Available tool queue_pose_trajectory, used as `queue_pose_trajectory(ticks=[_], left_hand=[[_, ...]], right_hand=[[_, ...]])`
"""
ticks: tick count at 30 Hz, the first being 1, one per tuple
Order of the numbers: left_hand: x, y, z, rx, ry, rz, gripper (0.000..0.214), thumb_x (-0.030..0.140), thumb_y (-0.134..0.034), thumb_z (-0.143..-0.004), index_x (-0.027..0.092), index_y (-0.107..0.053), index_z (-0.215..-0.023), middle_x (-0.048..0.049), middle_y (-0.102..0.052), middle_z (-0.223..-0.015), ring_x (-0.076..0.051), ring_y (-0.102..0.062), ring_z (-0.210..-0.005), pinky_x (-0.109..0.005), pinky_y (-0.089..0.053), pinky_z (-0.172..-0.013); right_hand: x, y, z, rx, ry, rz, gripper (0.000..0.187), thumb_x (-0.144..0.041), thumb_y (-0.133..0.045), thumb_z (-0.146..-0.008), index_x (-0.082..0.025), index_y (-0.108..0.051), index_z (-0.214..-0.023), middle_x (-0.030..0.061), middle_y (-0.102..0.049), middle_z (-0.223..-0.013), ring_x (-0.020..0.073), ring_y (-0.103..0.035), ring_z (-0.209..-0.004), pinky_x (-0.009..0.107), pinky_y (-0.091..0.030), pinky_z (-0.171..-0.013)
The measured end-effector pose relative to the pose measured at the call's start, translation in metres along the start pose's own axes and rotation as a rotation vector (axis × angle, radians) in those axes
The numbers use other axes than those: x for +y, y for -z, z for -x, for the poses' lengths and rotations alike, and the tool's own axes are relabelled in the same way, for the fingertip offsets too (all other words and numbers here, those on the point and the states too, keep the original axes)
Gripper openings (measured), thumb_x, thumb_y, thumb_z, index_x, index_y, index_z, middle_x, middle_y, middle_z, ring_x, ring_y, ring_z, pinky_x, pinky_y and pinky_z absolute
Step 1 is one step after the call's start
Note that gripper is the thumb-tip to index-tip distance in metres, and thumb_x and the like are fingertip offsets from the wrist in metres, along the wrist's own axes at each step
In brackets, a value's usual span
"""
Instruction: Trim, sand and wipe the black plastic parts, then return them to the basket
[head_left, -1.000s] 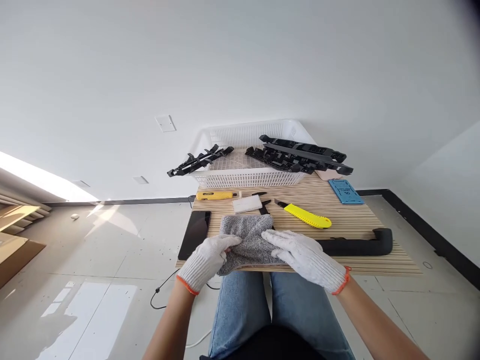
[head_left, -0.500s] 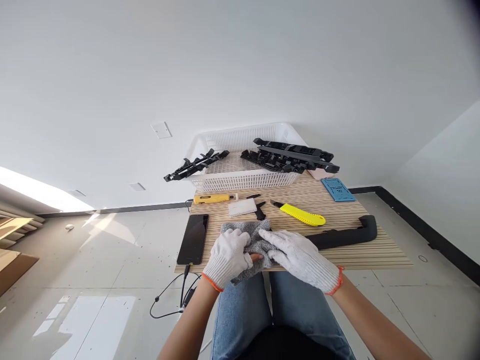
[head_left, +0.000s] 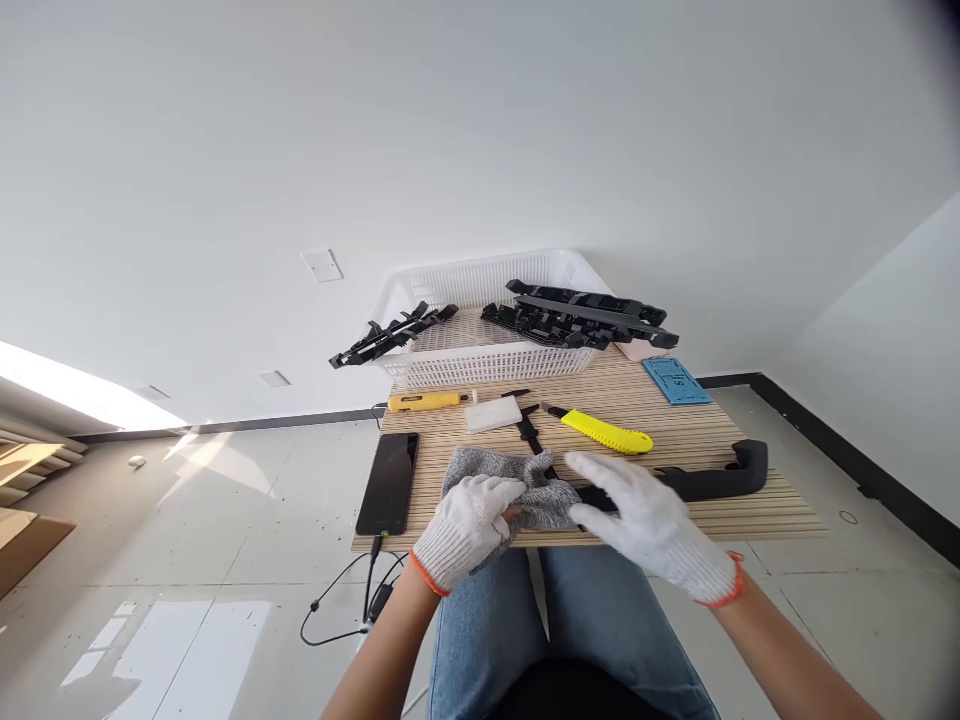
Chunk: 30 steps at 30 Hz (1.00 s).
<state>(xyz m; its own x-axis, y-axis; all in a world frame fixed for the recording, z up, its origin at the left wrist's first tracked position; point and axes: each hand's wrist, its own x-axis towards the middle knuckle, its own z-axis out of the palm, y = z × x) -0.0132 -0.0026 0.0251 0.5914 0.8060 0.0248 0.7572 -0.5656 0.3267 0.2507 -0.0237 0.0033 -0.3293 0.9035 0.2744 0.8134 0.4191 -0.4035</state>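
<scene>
My left hand [head_left: 466, 528], in a white knit glove, is closed on a bunched grey cloth [head_left: 487, 462] near the table's front edge. The cloth lies over the left end of a long black plastic part [head_left: 712, 484], which has a hooked right end. Over the middle of that part hovers my gloved right hand [head_left: 649, 520], slightly blurred, its fingers apart with nothing held in them. Just beyond the hands lie a yellow utility knife [head_left: 609, 432], a black caliper-like tool [head_left: 529, 430] and a white block [head_left: 493, 414].
Against the wall, a white plastic basket [head_left: 491, 372] holds several black plastic parts [head_left: 592, 315]. A yellow pen-shaped tool [head_left: 424, 401] lies before it. A phone [head_left: 388, 483] with a cable is at the table's left, a blue plate [head_left: 676, 381] at the back right.
My right hand has lifted off the cloth and moved right, its fingers spreading. The black part has shifted slightly right. My left hand still grips the cloth, which is now more folded.
</scene>
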Motion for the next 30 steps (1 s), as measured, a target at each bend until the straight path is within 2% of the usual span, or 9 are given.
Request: queue_pose_trajectory(ticks=[2,3,6,9,12,15,20,25,30], left_hand=[[-0.004,0.004,0.005,0.033,-0.033,0.01,0.045,0.008,-0.05,-0.088,0.025,-0.066,-0.126,-0.0037,-0.072,-0.126,-0.021,-0.069,-0.107,-0.036,-0.057,-0.093],[-0.005,0.004,0.007,0.058,-0.046,-0.007,0.048,0.007,-0.05,-0.087,0.025,-0.065,-0.129,-0.0048,-0.069,-0.132,-0.022,-0.067,-0.114,-0.037,-0.057,-0.095],[-0.003,-0.001,0.009,0.151,-0.055,-0.145,0.048,0.016,-0.053,-0.091,0.019,-0.058,-0.139,-0.0128,-0.056,-0.149,-0.032,-0.052,-0.137,-0.047,-0.051,-0.105],[0.006,-0.015,0.002,0.188,-0.077,-0.267,0.052,0.03,-0.053,-0.096,0.017,-0.051,-0.147,-0.0147,-0.047,-0.157,-0.036,-0.042,-0.146,-0.053,-0.042,-0.114],[0.019,-0.029,-0.011,0.17,-0.12,-0.293,0.056,0.039,-0.045,-0.101,0.016,-0.045,-0.152,-0.0106,-0.045,-0.16,-0.031,-0.039,-0.148,-0.048,-0.034,-0.12],[0.03,-0.036,-0.025,0.154,-0.153,-0.283,0.061,0.045,-0.039,-0.103,0.012,-0.04,-0.155,-0.0112,-0.042,-0.162,-0.029,-0.034,-0.151,-0.045,-0.027,-0.124],[0.058,-0.05,-0.046,0.101,-0.207,-0.231,0.072,0.054,-0.035,-0.103,0.01,-0.031,-0.159,-0.0132,-0.033,-0.165,-0.029,-0.027,-0.155,-0.047,-0.021,-0.127],[0.106,-0.068,-0.075,-0.04,-0.252,-0.16,0.08,0.061,-0.032,-0.1,0.009,-0.025,-0.161,-0.0117,-0.022,-0.169,-0.028,-0.017,-0.157,-0.048,-0.017,-0.129],[0.142,-0.086,-0.098,-0.027,-0.329,-0.092,0.08,0.054,-0.045,-0.097,0.005,-0.027,-0.159,-0.0133,-0.024,-0.169,-0.027,-0.016,-0.158,-0.047,-0.013,-0.13]], right_hand=[[0.023,0.016,0.012,0.036,-0.268,0.104,0.05,-0.051,-0.049,-0.096,-0.026,-0.062,-0.137,0.0112,-0.063,-0.14,0.0353,-0.06,-0.127,0.057,-0.052,-0.102],[0.035,0.025,0.019,0.121,-0.417,0.151,0.053,-0.055,-0.046,-0.095,-0.025,-0.064,-0.134,0.013,-0.064,-0.139,0.0379,-0.06,-0.126,0.06,-0.051,-0.1],[0.07,0.047,0.034,0.312,-0.81,0.224,0.065,-0.057,-0.037,-0.095,-0.018,-0.055,-0.144,0.0204,-0.055,-0.147,0.0433,-0.052,-0.132,0.063,-0.048,-0.099],[0.089,0.057,0.037,0.199,-0.988,0.142,0.067,-0.055,-0.034,-0.094,-0.019,-0.051,-0.147,0.0198,-0.053,-0.149,0.0443,-0.05,-0.134,0.066,-0.047,-0.097],[0.094,0.055,0.032,0.113,-0.984,0.103,0.056,-0.054,-0.034,-0.092,-0.024,-0.064,-0.128,0.014,-0.058,-0.144,0.0396,-0.053,-0.13,0.062,-0.048,-0.097],[0.097,0.047,0.032,0.153,-0.935,0.15,0.053,-0.053,-0.035,-0.091,-0.021,-0.069,-0.115,0.0166,-0.06,-0.137,0.0386,-0.054,-0.126,0.06,-0.049,-0.097],[0.106,0.041,0.039,0.181,-0.892,0.171,0.048,-0.051,-0.038,-0.091,-0.023,-0.07,-0.114,0.0169,-0.063,-0.131,0.0385,-0.056,-0.121,0.058,-0.05,-0.093],[0.108,0.038,0.041,0.214,-0.854,0.16,0.049,-0.049,-0.037,-0.091,-0.022,-0.068,-0.117,0.0163,-0.063,-0.13,0.0391,-0.054,-0.123,0.061,-0.046,-0.098],[0.111,0.032,0.041,0.256,-0.789,0.217,0.045,-0.045,-0.038,-0.092,-0.021,-0.068,-0.115,0.0157,-0.063,-0.127,0.0359,-0.055,-0.119,0.057,-0.046,-0.1]])
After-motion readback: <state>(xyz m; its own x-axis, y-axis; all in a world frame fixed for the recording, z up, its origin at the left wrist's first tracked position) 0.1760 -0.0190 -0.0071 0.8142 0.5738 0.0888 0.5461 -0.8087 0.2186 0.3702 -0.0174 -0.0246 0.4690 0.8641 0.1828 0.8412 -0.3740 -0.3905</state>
